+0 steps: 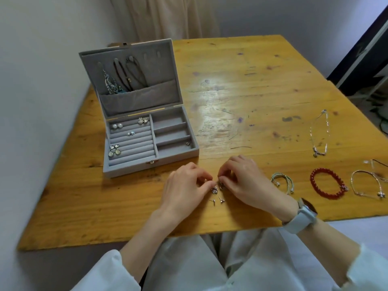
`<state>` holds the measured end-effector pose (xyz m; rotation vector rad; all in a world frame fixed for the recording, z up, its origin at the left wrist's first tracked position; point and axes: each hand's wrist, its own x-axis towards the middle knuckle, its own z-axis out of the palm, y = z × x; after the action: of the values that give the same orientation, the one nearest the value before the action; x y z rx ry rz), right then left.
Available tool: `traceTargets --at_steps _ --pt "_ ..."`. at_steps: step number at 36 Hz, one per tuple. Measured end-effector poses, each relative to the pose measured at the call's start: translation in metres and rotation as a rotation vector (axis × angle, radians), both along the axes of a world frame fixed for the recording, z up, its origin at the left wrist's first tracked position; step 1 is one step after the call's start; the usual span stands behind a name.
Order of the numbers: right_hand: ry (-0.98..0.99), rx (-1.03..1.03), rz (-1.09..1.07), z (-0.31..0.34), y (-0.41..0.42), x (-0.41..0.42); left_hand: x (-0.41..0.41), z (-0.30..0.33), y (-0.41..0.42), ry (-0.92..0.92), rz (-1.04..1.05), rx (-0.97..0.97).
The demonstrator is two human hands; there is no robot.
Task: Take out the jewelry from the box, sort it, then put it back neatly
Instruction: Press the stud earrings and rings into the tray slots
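my left hand (184, 183) and right hand (241, 179) pinched narrow on a small earring (217, 181), what each grips unclear, two studs (218, 200) pointing posts up, grey box (126, 171) open, long side across

Small earring pieces (218, 185) between fingertips too small to identify; rightmost bracelet (375, 164) cut off by edge.

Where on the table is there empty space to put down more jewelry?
The big bare patch of table lies between the box and the thin chain, running to the far edge. Another lies in front of the box, left of the left hand. It is crowded by both hands, around the studs, and along the right, by the red bracelet.
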<state>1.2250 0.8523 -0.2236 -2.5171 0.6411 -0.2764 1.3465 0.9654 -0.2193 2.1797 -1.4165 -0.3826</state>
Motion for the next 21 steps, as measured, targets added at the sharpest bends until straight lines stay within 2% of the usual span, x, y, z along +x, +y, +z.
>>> traceTargets --at_steps 7,11,16,21 --pt "-0.147 0.154 -0.066 0.005 -0.003 -0.003 -0.001 0.001 -0.004 -0.039 -0.028 0.007" --pt "-0.276 0.198 -0.048 0.013 -0.002 0.002 0.003 0.003 -0.002 0.022 -0.049 0.007" --pt "-0.4 0.189 -0.042 0.028 0.0 0.022 0.016 0.014 0.009 0.209 0.061 -0.144" --pt "-0.457 0.204 0.002 0.044 0.003 0.051 0.045 0.036 0.025 0.29 0.183 -0.312"
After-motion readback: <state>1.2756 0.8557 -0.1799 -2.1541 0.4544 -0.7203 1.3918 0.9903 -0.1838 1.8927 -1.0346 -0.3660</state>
